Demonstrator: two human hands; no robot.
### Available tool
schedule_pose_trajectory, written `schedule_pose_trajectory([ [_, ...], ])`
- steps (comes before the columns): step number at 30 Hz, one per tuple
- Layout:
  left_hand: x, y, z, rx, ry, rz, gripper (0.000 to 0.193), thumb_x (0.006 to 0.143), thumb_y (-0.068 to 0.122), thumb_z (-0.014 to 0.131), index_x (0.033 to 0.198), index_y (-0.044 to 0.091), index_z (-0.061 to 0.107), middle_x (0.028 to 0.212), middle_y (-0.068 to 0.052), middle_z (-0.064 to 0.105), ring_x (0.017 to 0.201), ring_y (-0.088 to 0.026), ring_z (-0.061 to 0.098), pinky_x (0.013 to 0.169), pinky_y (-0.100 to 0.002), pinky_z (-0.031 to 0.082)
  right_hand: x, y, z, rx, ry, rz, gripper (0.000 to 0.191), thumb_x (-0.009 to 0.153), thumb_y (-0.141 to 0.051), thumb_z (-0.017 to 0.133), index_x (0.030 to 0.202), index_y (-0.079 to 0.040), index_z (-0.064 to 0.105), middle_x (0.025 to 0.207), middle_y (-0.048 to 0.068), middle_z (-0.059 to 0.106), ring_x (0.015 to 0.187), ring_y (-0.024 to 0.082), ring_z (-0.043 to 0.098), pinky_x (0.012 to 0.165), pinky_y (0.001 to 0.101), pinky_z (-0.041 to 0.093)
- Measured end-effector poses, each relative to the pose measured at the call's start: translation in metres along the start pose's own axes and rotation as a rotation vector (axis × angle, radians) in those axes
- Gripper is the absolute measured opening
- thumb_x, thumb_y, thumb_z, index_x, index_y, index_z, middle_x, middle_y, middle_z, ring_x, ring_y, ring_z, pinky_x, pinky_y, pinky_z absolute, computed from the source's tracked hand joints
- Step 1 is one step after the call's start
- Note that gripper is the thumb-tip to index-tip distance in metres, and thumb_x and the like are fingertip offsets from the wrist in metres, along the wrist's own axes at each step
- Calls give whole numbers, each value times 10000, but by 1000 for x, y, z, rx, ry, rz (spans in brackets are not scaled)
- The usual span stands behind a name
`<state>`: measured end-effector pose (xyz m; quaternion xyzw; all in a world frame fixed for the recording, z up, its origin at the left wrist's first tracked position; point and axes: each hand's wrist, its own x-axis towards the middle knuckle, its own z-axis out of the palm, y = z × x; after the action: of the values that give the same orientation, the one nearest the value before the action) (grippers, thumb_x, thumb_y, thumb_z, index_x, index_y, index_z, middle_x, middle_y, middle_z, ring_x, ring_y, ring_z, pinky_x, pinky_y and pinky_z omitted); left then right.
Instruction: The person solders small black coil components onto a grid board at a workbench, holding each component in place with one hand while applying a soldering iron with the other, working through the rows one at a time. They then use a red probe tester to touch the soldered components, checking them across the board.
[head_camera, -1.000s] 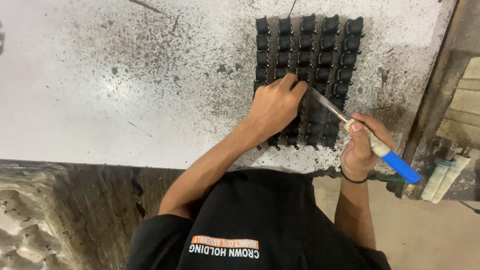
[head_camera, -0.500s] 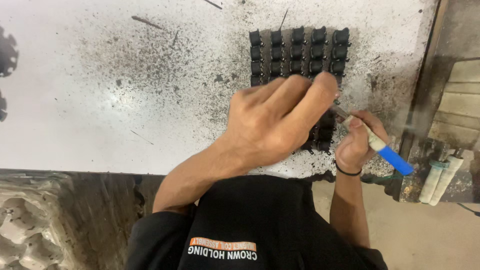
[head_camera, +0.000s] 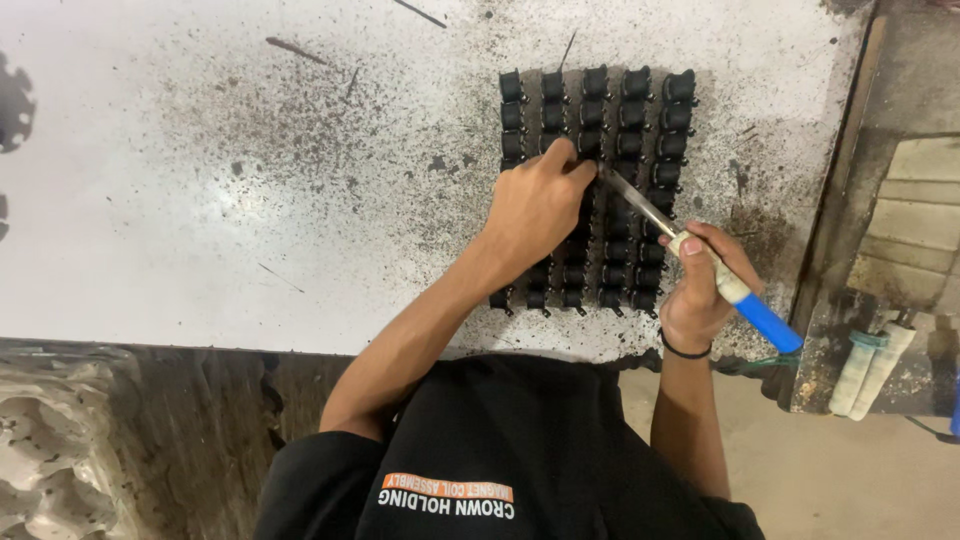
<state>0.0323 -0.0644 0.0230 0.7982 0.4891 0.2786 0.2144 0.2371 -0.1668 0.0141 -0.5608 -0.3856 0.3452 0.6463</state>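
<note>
The left hand (head_camera: 535, 210), raised close to the camera half a second ago, has dropped back onto the black parts (head_camera: 640, 130), fingers at the grid's 10 o'clock rows. The tool (head_camera: 700, 262) tip now meets them.

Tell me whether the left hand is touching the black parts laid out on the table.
Touching. The head view shows the left hand lying flat on the grid of black parts, its fingers pressed on them, with no gap visible.
</note>
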Motion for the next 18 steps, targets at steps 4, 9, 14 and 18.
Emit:
schedule_pose_trajectory([
  [4,14,-2,0,34,-111,27,126,812,41,659,916,33,730,968,-156,613,752,-329,717,618,-447,594,4,0,-2,59,9,51,224,996,-71,685,1109,123,681,1087,195,688,926,260,698,850,419,658],
  [9,16,5,-2,27,-138,-16,133,815,35,648,915,39,737,937,-171,610,714,-344,712,603,-464,588,11,1,-1,120,27,98,202,1013,-69,685,1105,111,678,1072,206,688,885,263,690,827,408,645],
  [14,17,8,-1,92,-207,-37,125,801,32,649,906,10,713,1013,-188,607,704,-344,716,568,-458,586,12,-2,0,108,32,126,209,1007,-66,675,1111,115,679,1041,206,690,847,265,692,784,373,622],
  [18,15,7,2,106,-215,-12,153,784,41,655,922,12,713,1000,-169,600,765,-332,725,603,-438,596,10,-5,0,56,3,119,228,984,-66,672,1106,126,687,1040,196,694,857,256,697,814,371,633],
])
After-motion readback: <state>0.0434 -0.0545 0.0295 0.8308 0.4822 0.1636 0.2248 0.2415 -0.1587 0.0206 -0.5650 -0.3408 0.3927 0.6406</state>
